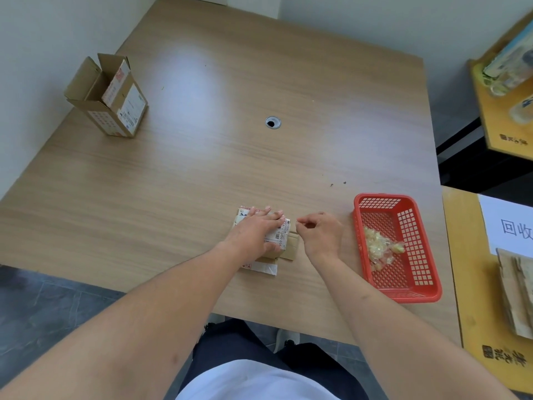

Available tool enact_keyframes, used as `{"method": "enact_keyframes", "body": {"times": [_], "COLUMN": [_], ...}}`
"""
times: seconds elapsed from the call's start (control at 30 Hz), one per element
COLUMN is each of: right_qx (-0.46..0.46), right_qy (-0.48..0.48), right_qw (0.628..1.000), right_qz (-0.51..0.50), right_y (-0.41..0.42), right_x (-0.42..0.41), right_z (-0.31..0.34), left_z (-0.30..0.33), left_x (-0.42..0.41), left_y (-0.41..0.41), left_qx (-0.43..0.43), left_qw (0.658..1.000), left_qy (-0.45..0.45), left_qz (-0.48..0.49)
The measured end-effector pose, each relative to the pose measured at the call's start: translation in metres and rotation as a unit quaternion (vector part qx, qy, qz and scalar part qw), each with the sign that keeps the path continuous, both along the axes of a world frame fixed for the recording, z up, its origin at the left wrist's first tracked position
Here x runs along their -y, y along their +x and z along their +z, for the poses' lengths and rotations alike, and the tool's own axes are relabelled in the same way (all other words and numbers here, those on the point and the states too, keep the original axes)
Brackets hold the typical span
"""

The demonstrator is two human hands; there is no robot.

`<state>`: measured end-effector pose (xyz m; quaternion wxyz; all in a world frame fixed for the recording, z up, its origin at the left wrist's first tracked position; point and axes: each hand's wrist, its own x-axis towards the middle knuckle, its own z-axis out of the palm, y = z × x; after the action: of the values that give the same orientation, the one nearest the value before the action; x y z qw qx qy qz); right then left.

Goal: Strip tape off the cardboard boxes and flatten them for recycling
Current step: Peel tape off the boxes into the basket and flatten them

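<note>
A small flattened cardboard box (281,239) with printed labels lies near the table's front edge. My left hand (255,230) presses flat on top of it, fingers spread. My right hand (318,233) hovers just right of the box, thumb and forefinger pinched together at its upper right corner; whether a thin strip of tape is between them is too small to tell. A second cardboard box (111,95) stands upright with open flaps at the far left of the table, with tape and labels on its side.
A red plastic basket (418,272) right of my hands holds crumpled clear tape (380,248). A wooden table (202,140) has a cable hole (272,122) in the middle. A yellow bin (473,284) at the right holds flattened cardboard (516,293).
</note>
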<state>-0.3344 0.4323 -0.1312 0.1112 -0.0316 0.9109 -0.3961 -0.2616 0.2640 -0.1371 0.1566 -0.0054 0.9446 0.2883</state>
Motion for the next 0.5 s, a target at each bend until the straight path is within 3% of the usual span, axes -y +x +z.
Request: {"method": "enact_keyframes", "body": {"times": [0.1,0.23,0.5], "right_qx": [-0.014,0.031,0.045], "right_qy": [0.059,0.055,0.059], "right_qw": [0.996,0.987,0.984], "right_qz": [0.065,0.146,0.163], "right_y": [0.007,0.022,0.010], "right_x": [0.001,0.000,-0.008], "right_z": [0.000,0.002,0.008], "left_z": [0.000,0.003,0.005], "left_x": [-0.001,-0.002,-0.001], "left_y": [0.001,0.000,0.000], "left_qx": [0.001,0.004,0.011], "left_qw": [1.000,1.000,1.000], "left_qy": [0.003,0.004,0.002], "left_qz": [0.003,0.001,-0.002]}}
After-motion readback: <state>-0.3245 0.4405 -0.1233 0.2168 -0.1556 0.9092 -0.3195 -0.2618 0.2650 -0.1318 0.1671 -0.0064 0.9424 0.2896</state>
